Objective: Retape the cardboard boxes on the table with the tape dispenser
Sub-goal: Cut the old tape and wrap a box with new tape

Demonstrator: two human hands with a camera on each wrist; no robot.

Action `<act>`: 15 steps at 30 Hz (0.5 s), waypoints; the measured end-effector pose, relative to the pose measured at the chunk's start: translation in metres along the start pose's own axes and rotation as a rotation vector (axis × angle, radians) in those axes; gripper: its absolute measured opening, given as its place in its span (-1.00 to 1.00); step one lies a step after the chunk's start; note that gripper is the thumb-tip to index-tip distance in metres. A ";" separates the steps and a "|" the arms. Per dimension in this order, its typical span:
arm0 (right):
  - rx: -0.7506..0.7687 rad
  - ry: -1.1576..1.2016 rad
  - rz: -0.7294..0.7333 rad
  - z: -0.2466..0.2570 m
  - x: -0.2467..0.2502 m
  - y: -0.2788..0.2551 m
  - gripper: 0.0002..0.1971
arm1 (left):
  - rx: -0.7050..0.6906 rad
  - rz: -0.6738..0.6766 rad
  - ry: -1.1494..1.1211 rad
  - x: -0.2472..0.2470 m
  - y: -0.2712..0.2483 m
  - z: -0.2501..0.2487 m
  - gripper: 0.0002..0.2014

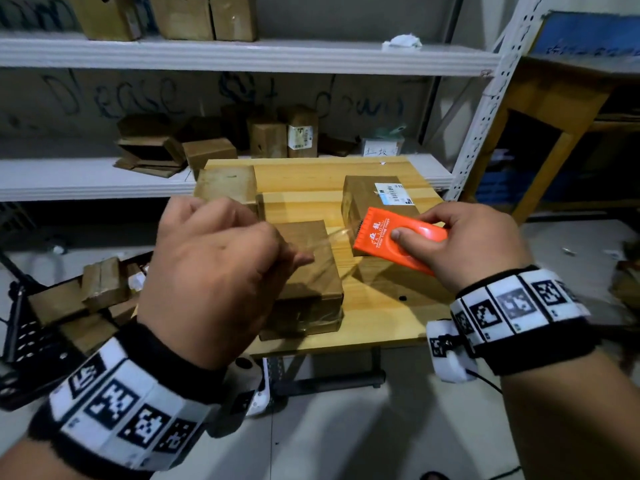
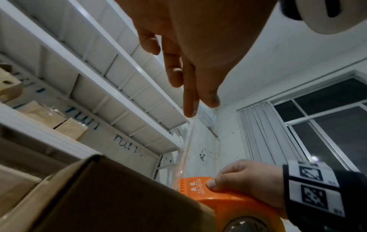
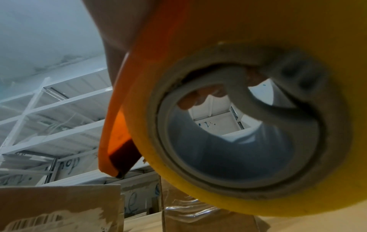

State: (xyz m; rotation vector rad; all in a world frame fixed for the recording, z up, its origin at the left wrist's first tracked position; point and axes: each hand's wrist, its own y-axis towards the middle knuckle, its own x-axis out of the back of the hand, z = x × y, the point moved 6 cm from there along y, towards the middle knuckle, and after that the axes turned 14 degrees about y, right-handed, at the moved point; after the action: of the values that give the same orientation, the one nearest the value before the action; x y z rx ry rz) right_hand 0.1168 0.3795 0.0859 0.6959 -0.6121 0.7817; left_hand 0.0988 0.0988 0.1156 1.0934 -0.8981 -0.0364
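Only right wrist view shows tape roll (image 3: 248,119) inside orange dispenser (image 1: 398,239).

The tape dispenser (image 1: 398,239) is showing bright orange with pale lettering, its roll (image 3: 258,109) glowing yellow around a grey core. The boxes (image 1: 304,271) are looking plain brown, the one at the table's (image 1: 381,306) far right corner wearing a white barcode label. The table is showing pale yellow wood. Both wristbands (image 1: 519,306) are carrying black-and-white square codes
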 end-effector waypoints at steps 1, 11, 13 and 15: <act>-0.020 -0.007 0.007 0.000 -0.001 0.000 -0.50 | -0.041 -0.026 0.013 0.000 -0.002 -0.004 -0.64; 0.013 -0.082 -0.013 0.015 -0.003 -0.008 -0.51 | -0.176 -0.084 -0.022 0.011 0.001 -0.015 -0.64; 0.017 -0.097 -0.017 0.018 -0.004 -0.009 -0.51 | -0.144 -0.036 -0.045 0.009 0.001 -0.014 -0.64; 0.019 -0.103 -0.006 0.021 -0.006 -0.011 -0.50 | -0.100 0.038 -0.068 0.006 0.002 -0.013 -0.64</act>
State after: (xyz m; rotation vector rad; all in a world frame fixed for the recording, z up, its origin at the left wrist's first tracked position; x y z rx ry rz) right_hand 0.1169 0.3557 0.0908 0.7581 -0.6961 0.7502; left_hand 0.1104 0.1067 0.1187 0.9867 -0.9674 -0.0869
